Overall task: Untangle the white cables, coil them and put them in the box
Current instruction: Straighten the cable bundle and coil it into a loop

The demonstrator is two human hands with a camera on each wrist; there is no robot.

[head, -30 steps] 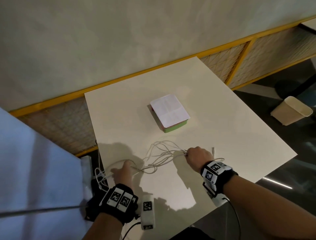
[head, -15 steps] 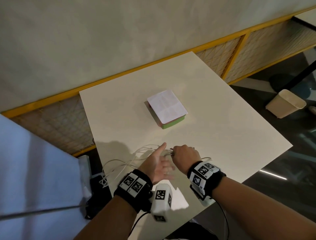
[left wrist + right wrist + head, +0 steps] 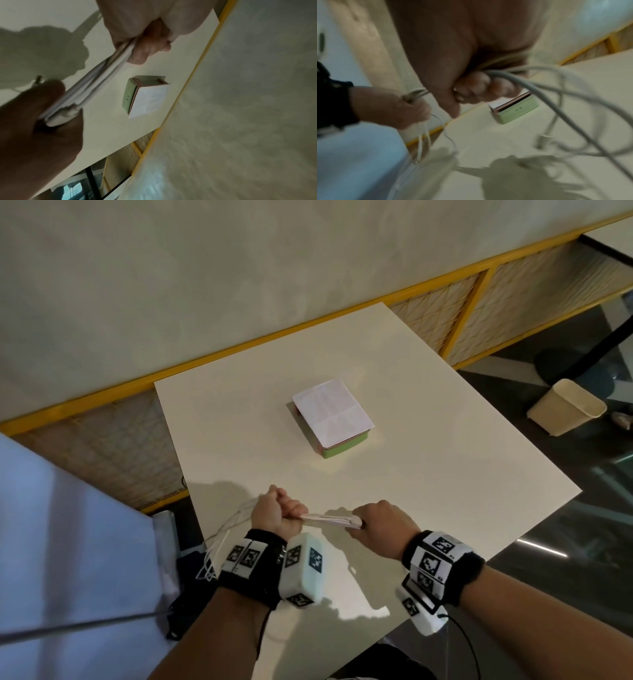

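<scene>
Both hands were over the near edge of the tabletop. Left hand was fisted around the bundle of white cables; right hand gripped the same bundle at its other end, fingers curled. Between the fists the strands ran straight and close together. Slack loops hung from the left hand toward 8 o'clock, over the tabletop edge. In the right wrist view further loops and a connector trailed loose beyond the right hand. The box, green-sided with a white sheet over its top, stood at 12 o'clock from the hands, well apart from them.
</scene>
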